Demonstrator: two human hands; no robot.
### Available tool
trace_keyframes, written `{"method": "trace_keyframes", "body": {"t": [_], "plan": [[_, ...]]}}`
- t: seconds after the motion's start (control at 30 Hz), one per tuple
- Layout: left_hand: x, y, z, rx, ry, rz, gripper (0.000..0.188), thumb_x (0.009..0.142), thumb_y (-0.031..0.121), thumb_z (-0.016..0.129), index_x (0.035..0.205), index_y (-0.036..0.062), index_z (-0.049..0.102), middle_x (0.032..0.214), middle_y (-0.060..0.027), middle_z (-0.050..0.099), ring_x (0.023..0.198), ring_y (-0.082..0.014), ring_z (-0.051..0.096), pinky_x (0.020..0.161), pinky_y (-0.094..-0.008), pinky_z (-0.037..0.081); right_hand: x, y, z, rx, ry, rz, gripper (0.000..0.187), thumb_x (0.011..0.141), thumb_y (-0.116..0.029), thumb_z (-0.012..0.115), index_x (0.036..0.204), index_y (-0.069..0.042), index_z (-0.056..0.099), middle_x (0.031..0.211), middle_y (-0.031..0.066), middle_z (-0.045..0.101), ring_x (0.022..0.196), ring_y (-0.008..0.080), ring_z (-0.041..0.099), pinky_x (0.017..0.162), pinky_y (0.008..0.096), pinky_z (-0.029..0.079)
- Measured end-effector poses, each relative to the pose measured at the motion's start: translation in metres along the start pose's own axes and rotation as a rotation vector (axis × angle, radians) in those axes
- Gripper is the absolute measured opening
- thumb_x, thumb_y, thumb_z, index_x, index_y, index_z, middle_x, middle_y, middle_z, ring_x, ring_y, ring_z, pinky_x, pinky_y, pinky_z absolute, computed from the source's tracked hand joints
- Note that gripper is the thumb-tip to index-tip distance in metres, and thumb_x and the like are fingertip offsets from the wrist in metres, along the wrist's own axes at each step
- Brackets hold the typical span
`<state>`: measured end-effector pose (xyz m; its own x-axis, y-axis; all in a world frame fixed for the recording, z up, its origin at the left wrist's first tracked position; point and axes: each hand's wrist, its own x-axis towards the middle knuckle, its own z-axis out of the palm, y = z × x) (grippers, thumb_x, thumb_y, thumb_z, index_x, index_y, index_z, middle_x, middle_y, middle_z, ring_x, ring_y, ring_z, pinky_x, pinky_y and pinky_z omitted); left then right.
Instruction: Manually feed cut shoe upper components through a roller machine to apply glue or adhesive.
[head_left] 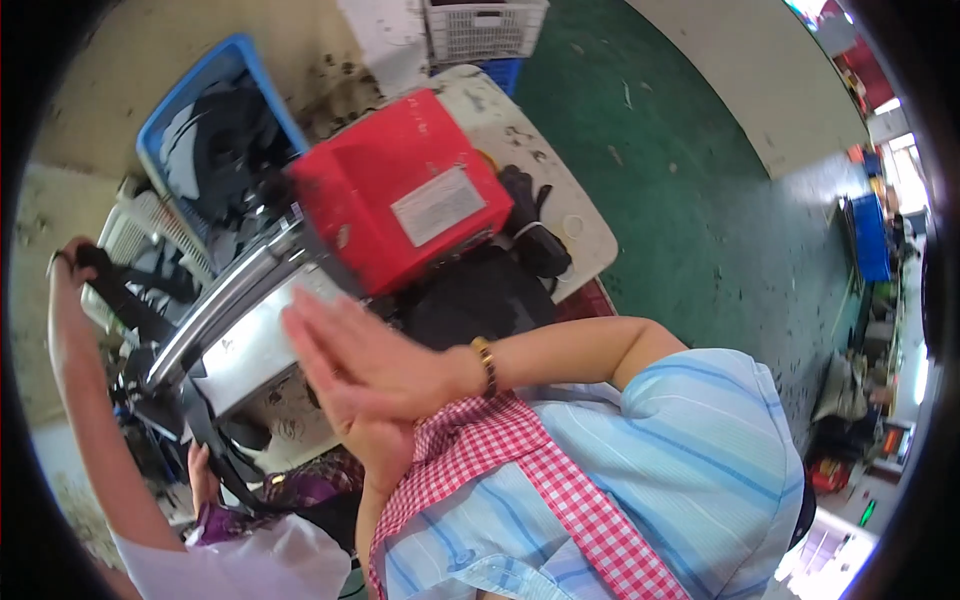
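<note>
My right hand [395,360], with a gold and dark bracelet [485,366] at its wrist, lies palm to palm against my left hand [355,412]. The fingers of both are stretched out and a little blurred; no object shows between them. Just beyond them stands a machine with a red box-shaped housing [400,195] and a silver metal bed [265,335]. Black material [475,300] lies beside the red housing, close to my right forearm. At the left, a co-worker's hand [75,262] grips a black strap [130,290] near the machine's far end.
A blue basket [150,135] full of dark pieces and a white basket [120,245] stand by the wall. A black cable bundle [540,235] rests on the pale table [590,225]. Crates [485,35] are stacked behind. A co-worker in a white shirt [250,560] is close on my left.
</note>
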<state>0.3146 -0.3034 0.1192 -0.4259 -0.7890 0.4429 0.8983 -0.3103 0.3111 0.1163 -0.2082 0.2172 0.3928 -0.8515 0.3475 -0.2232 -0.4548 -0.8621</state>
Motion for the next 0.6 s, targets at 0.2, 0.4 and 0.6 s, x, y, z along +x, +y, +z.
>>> {"method": "trace_keyframes", "body": {"t": [0.2,0.4,0.6], "plan": [[0.052,-0.204,0.182,0.401,0.315,-0.532,0.069,0.101,0.041,0.035,0.154,0.0065,0.006,0.159,-0.0094,0.015,0.146,-0.0228,0.015,0.118,-0.0365,0.012,-0.049,0.032,-0.133,-0.230,0.624,0.114,0.084,0.096,-0.052,0.033,0.152,0.003,0.003,0.159,0.0233,0.000,0.148,0.0331,-0.004,0.117,0.0421,-0.002],[0.079,-0.259,0.144,0.300,0.160,-0.463,0.074,0.099,0.043,0.041,0.154,0.0078,0.007,0.159,-0.0077,0.016,0.146,-0.0219,0.017,0.118,-0.0369,0.015,-0.103,0.028,-0.113,-0.179,0.643,0.231,0.076,0.097,-0.046,0.029,0.151,0.004,0.009,0.159,0.0200,0.005,0.148,0.0320,0.002,0.118,0.0411,0.002],[0.105,-0.275,0.162,0.119,0.456,-0.802,0.063,0.104,0.043,0.030,0.152,0.0037,0.018,0.157,-0.0056,0.023,0.143,-0.0169,0.022,0.116,-0.0287,0.019,-0.113,0.051,-0.170,-0.489,0.658,0.214,0.073,0.094,-0.039,0.034,0.152,0.001,0.015,0.159,0.0212,0.009,0.148,0.0345,0.005,0.117,0.0495,0.000]]}}
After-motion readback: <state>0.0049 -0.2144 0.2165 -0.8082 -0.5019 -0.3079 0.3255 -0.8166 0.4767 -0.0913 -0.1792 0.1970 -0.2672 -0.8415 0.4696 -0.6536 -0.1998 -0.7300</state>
